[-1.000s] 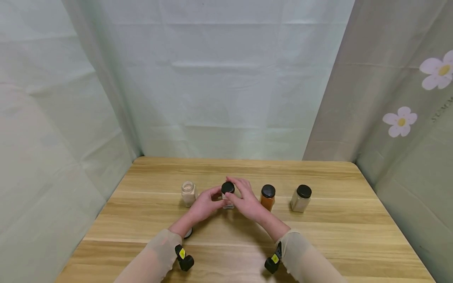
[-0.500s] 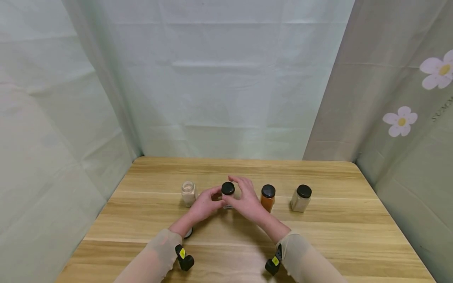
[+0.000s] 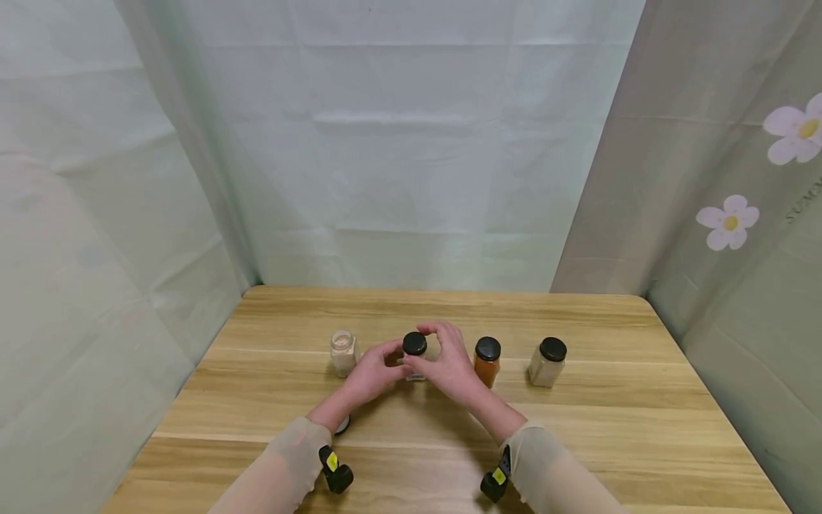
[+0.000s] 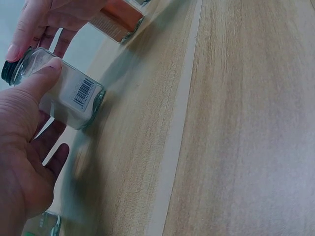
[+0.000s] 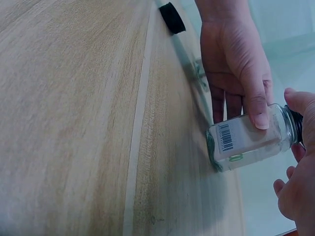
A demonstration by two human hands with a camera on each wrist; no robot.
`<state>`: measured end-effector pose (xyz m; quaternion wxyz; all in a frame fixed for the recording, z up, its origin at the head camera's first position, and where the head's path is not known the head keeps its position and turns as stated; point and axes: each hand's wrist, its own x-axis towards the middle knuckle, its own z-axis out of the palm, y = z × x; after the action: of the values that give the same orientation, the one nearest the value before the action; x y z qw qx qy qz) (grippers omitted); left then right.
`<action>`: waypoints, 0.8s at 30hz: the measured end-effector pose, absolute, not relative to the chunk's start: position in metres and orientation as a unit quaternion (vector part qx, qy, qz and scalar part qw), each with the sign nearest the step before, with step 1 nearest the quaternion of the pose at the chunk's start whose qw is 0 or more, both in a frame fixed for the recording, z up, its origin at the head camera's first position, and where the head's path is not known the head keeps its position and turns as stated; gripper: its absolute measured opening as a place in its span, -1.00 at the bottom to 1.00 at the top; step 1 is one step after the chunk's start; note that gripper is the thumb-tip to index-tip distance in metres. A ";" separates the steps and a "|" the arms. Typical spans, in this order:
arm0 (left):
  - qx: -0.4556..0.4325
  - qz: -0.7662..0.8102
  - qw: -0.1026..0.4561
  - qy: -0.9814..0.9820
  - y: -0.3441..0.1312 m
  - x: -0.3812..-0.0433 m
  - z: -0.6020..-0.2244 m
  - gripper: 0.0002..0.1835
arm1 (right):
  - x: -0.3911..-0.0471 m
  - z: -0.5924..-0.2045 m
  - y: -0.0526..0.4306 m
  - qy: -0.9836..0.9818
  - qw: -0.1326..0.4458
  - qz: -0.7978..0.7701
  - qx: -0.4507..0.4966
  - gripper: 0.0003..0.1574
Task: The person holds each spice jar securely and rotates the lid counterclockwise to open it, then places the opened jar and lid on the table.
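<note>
My left hand [image 3: 372, 373] grips the body of a clear glass spice jar [image 4: 66, 98], thumb on one side and fingers behind. A barcode label shows on the jar, which looks upright and close over the table in the head view. At its top sits a black lid [image 3: 414, 343], and my right hand [image 3: 452, 364] holds this lid between thumb and index finger. The right thumb lies at the lid's near side; the other right fingers are partly hidden behind the jar.
Left of my hands stands an uncapped jar of pale powder [image 3: 343, 357]. A loose black lid [image 5: 172, 18] lies on the wooden table [image 3: 610, 442] by my left wrist. To the right stand a black-capped orange jar [image 3: 486, 368] and a black-capped pale jar [image 3: 546, 368].
My right thumb has slid from over the lid's front down to its near left side, and the index finger has shifted slightly right. The left hand and jar stay in place.
</note>
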<state>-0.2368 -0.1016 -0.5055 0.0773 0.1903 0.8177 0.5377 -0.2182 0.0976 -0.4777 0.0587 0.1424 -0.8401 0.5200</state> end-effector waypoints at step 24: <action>0.199 0.546 0.077 0.810 -0.100 -0.237 -0.505 -0.49 | -0.221 -0.481 0.096 -0.831 0.082 0.530 0.148 -0.45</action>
<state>-0.2374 -0.0998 -0.5054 0.0772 0.1989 0.8104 0.5457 -0.2205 0.0962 -0.4810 0.0817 0.1478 -0.8310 0.5300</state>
